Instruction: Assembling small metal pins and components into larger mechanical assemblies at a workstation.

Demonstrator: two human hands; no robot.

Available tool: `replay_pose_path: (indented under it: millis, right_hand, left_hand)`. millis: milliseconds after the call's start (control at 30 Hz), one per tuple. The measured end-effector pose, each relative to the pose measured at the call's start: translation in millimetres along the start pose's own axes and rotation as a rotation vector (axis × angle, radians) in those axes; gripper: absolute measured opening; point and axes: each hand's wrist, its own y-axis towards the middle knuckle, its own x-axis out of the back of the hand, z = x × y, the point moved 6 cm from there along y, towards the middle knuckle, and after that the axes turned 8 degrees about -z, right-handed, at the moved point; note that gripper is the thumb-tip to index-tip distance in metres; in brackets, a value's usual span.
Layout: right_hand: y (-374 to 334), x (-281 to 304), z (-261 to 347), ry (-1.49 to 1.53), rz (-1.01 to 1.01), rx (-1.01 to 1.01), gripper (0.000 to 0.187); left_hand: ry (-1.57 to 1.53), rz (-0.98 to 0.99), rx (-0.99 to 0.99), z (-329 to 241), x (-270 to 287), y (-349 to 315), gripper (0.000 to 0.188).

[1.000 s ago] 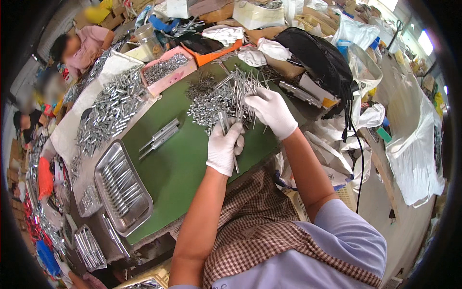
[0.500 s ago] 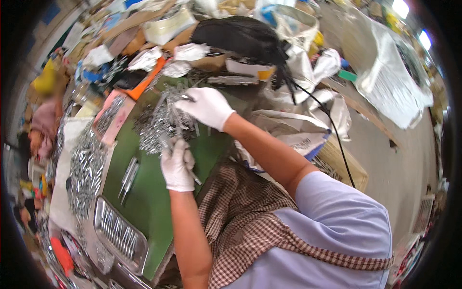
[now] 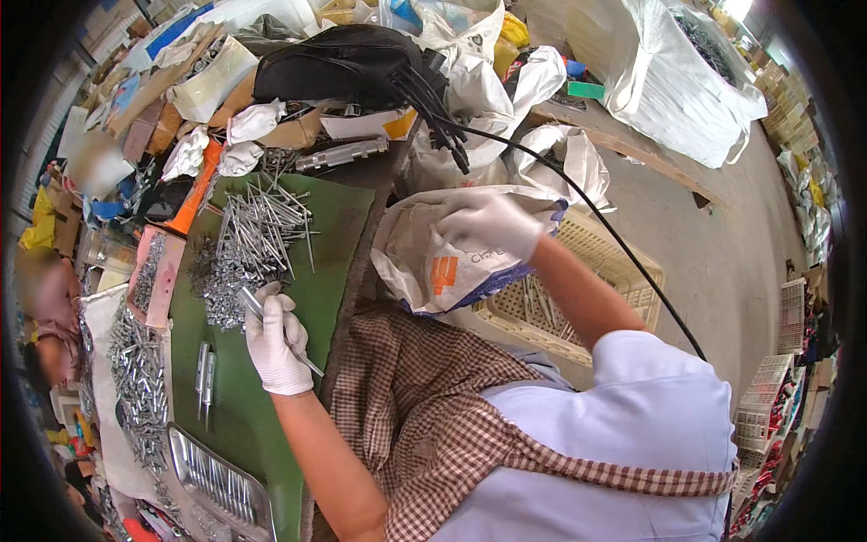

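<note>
My left hand (image 3: 275, 339), in a white glove, rests on the green mat (image 3: 334, 235) and holds a thin metal rod (image 3: 280, 332) that sticks out both sides of the fist. Just beyond it lies a heap of loose metal rods and screws (image 3: 248, 244). My right hand (image 3: 492, 226), also gloved, reaches off the table to the right and lies on a crumpled white plastic sack (image 3: 433, 257) that sits over a cream plastic crate (image 3: 578, 298).
A metal tray of sorted rods (image 3: 221, 483) sits at the mat's near end, two small parts (image 3: 205, 375) beside it. More metal parts (image 3: 135, 379) lie on white sheet at left. A black bag (image 3: 348, 63), cable, white sacks (image 3: 677, 81) and another person (image 3: 45, 307) surround the table.
My view has swung right. My right hand left the pile of rods and moved right onto the white sack. My left hand stays on the mat with the rod.
</note>
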Motion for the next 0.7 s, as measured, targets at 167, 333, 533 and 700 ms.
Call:
replay_pose_path:
  millis: [167, 333, 533, 700]
  right_hand:
    - [-49.1, 147.9, -94.9, -0.773, -0.771, -0.412, 0.039]
    - [-18.1, 54.6, -31.3, -0.553, -0.679, -0.086, 0.019]
    - [8.6, -76.7, 113.8, -0.052, -0.351, 0.195, 0.012]
    - [10.7, -191.4, 235.8, 0.178, 0.132, 0.555, 0.011]
  left_hand:
    - [0.053, -0.054, -0.002, -3.3, -6.0, 0.5, 0.032]
    - [-0.006, -0.123, 0.082, -3.2, 10.5, -1.1, 0.035]
    - [-0.108, -0.036, -0.154, -8.4, 5.3, -49.8, 0.035]
    - [-0.101, -0.04, -0.099, -9.2, 58.1, -166.3, 0.045]
